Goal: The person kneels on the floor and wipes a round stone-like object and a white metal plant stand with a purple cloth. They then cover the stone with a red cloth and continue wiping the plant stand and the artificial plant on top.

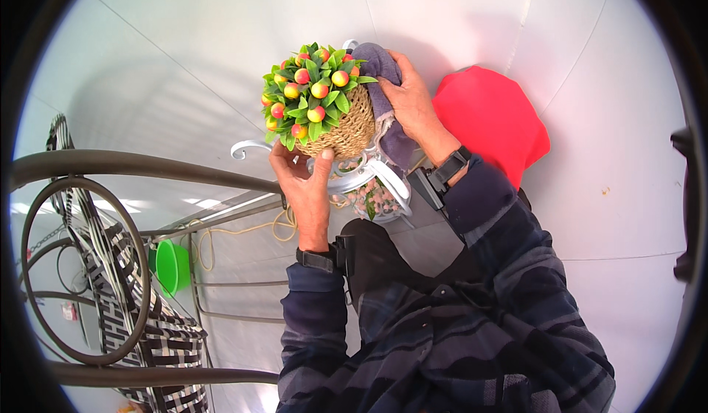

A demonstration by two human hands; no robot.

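Note:
A woven basket pot point(354, 128) with an artificial plant point(312, 89) of green leaves and red-yellow fruits tilts to the left above a white metal plant stand point(354, 180). My left hand point(307, 192) grips the pot low down, its thumb on the weave and its other fingers partly hidden. A purple-grey cloth point(381, 81) is in my right hand point(409, 100), pressed against the right side of the pot, with its frayed end hanging down. Pink artificial flowers point(376, 197) show lower in the stand.
Right of my right hand is a red round-topped object point(492, 120). At left stand a brown metal frame point(144, 164) with scrolls and a black-and-white woven seat point(177, 346). A green plastic tub point(172, 267) and a pale cord point(207, 247) lie beyond the rails.

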